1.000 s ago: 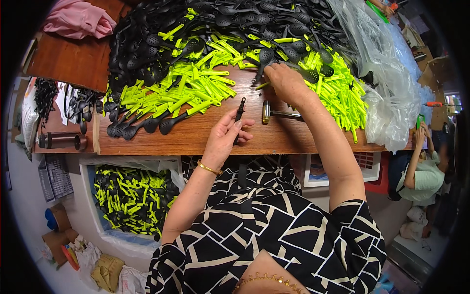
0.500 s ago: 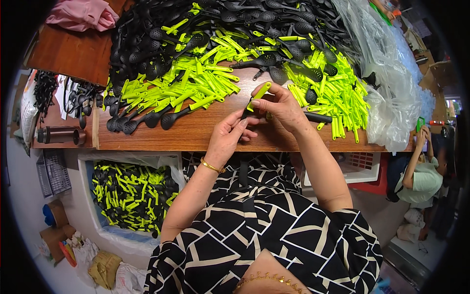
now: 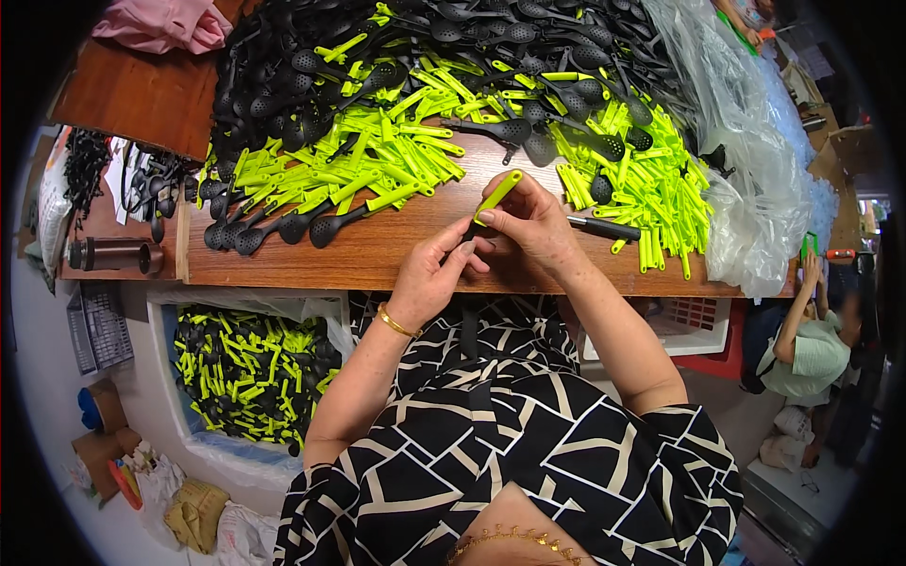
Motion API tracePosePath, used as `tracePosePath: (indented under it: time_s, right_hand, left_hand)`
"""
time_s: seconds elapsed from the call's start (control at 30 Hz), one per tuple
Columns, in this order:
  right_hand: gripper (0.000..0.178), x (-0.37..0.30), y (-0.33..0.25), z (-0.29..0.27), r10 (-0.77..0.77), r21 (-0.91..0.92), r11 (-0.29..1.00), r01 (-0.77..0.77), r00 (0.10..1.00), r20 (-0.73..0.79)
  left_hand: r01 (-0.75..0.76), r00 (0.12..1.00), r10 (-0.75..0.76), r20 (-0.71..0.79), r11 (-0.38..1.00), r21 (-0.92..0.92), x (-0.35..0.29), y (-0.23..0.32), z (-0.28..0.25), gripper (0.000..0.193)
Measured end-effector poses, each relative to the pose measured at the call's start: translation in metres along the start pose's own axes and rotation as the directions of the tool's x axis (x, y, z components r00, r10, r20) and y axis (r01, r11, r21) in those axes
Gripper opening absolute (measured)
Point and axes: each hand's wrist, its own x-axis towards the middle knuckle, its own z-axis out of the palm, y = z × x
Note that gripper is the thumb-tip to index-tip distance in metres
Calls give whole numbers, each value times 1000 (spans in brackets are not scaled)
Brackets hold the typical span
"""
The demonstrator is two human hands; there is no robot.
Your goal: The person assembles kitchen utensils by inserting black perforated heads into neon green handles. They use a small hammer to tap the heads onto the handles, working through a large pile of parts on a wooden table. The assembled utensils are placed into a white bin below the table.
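My left hand [image 3: 429,278] is closed round a black kitchen utensil [image 3: 472,230]. Only part of its shaft shows; the fingers hide its head. Just right of it, my right hand [image 3: 536,226] pinches a lime-green handle [image 3: 498,196] between thumb and fingers. The handle slants up and away, its lower end meeting the black shaft; how far it sits on the shaft I cannot tell. Beside my right wrist, a black rod-shaped tool [image 3: 609,227] lies on the wooden table [image 3: 330,272].
Heaps of green handles [image 3: 651,189] and black slotted spoons [image 3: 283,104] cover the far table. Several joined spoons [image 3: 326,229] lie at left. A lined bin [image 3: 255,377] of green-and-black pieces stands below. Plastic sheeting [image 3: 755,189] hangs at right, near another person [image 3: 812,349].
The green handle in my right hand has moved slightly down and toward me, closer to the black shaft. Both hands keep their grip, and the left has shifted a little.
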Motion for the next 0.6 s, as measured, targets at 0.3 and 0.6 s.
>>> tracePosePath:
  time_s: [0.3,0.6]
  right_hand:
    - [51,0,-22,17,56,52,997,-63,990,128]
    - [18,-14,-44,-96,-448,-978,201,-60,882,-146]
  left_hand:
    - [62,996,-49,-70,979,194,10,34,-25,21]
    - [-5,860,490,-142,286,958,8,21,-53,20]
